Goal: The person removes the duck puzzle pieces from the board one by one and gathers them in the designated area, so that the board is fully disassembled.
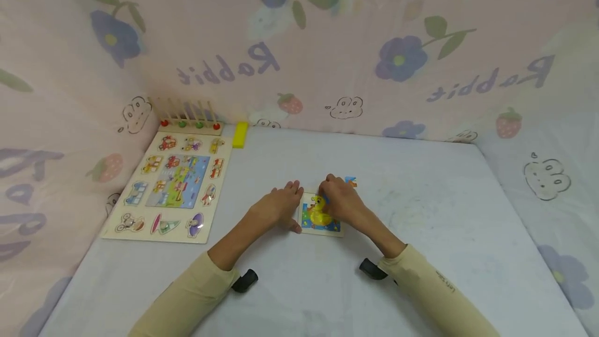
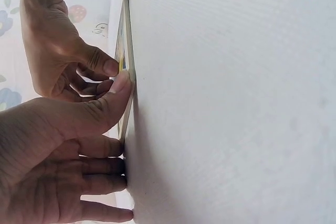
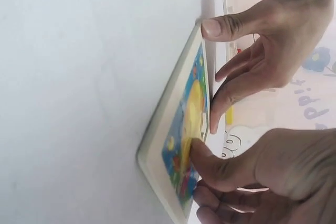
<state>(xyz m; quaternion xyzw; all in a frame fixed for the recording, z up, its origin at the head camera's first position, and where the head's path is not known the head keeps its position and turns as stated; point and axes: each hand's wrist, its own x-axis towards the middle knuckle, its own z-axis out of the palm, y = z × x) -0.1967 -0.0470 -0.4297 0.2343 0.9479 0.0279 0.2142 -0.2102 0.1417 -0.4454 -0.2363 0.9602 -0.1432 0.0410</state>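
A small square duck puzzle (image 1: 320,217) lies flat on the table, its yellow duck on a blue ground within a pale wooden frame. My left hand (image 1: 278,206) rests along its left side; in the left wrist view the thumb touches the frame's edge and the fingers stretch out straight. Over the upper right part of the puzzle, my right hand (image 1: 343,202) has its fingers curled. It pinches a puzzle piece, mostly hidden, with a bit of blue showing. In the right wrist view the thumb (image 3: 207,161) lies on the duck. A loose blue-and-orange piece (image 1: 351,181) lies just beyond that hand.
A large wooden picture board (image 1: 121,226) with vehicle and toy pieces lies at the left. Behind it stands a peg rack (image 1: 192,126) with red and green beads, beside a yellow block (image 1: 240,135). Patterned cloth (image 1: 327,56) hangs at the back and sides.
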